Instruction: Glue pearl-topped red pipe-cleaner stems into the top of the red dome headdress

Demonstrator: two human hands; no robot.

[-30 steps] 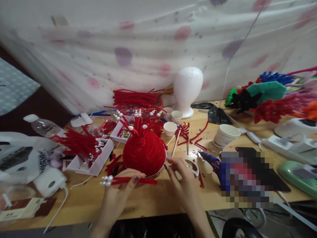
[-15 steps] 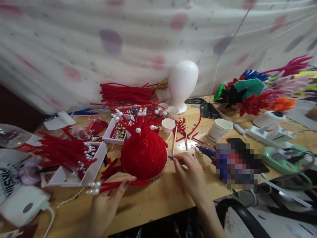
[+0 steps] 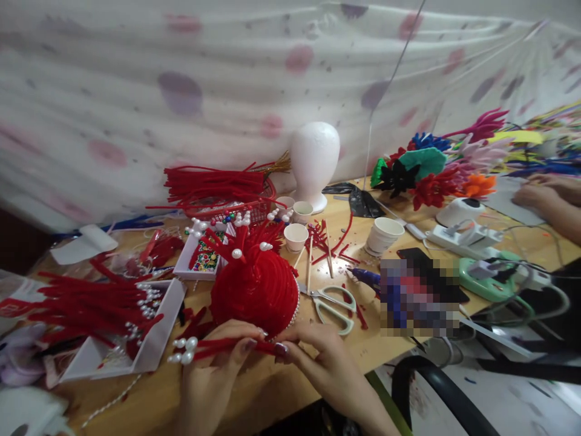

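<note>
My left hand (image 3: pixel 222 357) pinches a few red pipe cleaners (image 3: pixel 211 348) lying crosswise, with white pearl beads (image 3: pixel 185 351) at their left end. At the right end of the same pipe cleaners, the thumb and fingers of my right hand (image 3: pixel 315 348) are closed. Just beyond both hands stands a round red headdress (image 3: pixel 254 290); a string of small pearls edges its lower side, and beaded red stems rise from its top. Scissors (image 3: pixel 314 292) with pale green handles lie right of it on the table.
At left, a white box (image 3: pixel 170 324) holds more beaded red stems. Behind are a tray of sequins (image 3: pixel 206 254), a red basket (image 3: pixel 258 209) and a foam head (image 3: pixel 315 160). Paper cups (image 3: pixel 384 235), a glue gun (image 3: pixel 365 277) and a power strip (image 3: pixel 467 242) stand right. Another person's hands (image 3: pixel 540 194) show far right.
My right hand has left the scissors and moved left onto the pipe cleaners' right end. My left hand keeps its hold. The view has turned right, bringing another person's hands into sight.
</note>
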